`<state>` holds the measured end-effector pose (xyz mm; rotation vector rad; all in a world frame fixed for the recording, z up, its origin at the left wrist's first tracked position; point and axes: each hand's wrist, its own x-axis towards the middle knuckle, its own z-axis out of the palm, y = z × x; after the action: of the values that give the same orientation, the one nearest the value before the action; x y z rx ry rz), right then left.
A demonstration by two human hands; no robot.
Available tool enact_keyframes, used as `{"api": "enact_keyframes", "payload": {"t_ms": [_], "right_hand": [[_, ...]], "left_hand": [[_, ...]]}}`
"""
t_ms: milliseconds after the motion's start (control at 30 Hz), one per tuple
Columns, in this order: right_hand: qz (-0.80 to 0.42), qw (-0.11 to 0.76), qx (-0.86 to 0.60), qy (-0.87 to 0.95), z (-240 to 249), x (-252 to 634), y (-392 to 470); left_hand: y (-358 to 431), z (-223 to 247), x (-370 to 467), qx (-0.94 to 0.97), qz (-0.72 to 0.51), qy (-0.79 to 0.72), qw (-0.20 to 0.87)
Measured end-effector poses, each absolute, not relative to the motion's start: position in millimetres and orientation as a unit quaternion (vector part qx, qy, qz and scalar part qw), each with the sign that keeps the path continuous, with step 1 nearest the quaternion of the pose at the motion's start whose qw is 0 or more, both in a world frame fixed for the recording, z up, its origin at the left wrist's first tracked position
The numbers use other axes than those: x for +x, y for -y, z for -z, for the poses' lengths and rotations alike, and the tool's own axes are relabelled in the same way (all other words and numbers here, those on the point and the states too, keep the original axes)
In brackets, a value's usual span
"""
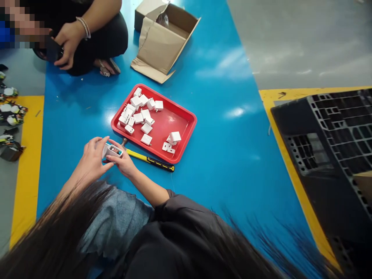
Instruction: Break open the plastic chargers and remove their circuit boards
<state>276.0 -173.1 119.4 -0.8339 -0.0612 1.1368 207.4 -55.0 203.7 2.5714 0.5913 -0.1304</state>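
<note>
My right hand (126, 162) is closed round an opened white charger housing (115, 151), whose circuit parts show inside. Beside it, my left hand (94, 157) is curled with its fingertips on a white plastic piece (105, 150); whether this is apart from the housing is hard to see. Just past my hands is a red tray (186, 116). Several white plug chargers (147, 128) lie in its left part. Small white pieces (168, 147) and another charger (175, 137) sit at its right end. Along the tray's near edge lies a hammer (151, 160) with a yellow and black handle.
Beyond the tray stands an open cardboard box (162, 46). Another person's hand (69, 42) holds a dark object at the upper left. Black plastic crates (308, 128) stand on the right. Loose electronic parts (10, 112) are piled at the left edge.
</note>
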Motion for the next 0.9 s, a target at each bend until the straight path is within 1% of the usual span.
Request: {"api": "enact_keyframes", "payload": {"t_ms": [167, 267, 433, 567, 733, 800, 900], "right_hand": [[-0.487, 0.764, -0.423, 0.019, -117.7, 278.7, 197.8], [-0.468, 0.756, -0.454, 0.058, -121.9, 279.7, 202.3], [-0.419, 0.766, -0.478, 0.094, -133.3, 277.0, 204.0], [-0.403, 0.754, -0.491, 0.166, -138.9, 278.6, 205.3], [-0.406, 0.705, -0.499, 0.299, -144.5, 293.4, 211.1], [-0.384, 0.669, -0.537, 0.342, -148.0, 301.6, 215.9], [-0.346, 0.623, -0.59, 0.379, -153.6, 311.7, 222.0]], "left_hand": [[53.8, -209.0, 206.9, 0.847, 0.103, -0.309, 0.421], [50.6, -210.3, 203.3, 0.823, 0.107, -0.3, 0.47], [53.9, -213.8, 200.6, 0.84, 0.037, -0.222, 0.493], [59.7, -217.2, 200.5, 0.843, 0.024, -0.177, 0.508], [62.3, -218.6, 198.8, 0.838, 0.021, -0.116, 0.533], [61.6, -218.5, 198.6, 0.837, 0.044, -0.105, 0.536], [60.1, -218.8, 199.2, 0.848, 0.095, -0.101, 0.512]]}}
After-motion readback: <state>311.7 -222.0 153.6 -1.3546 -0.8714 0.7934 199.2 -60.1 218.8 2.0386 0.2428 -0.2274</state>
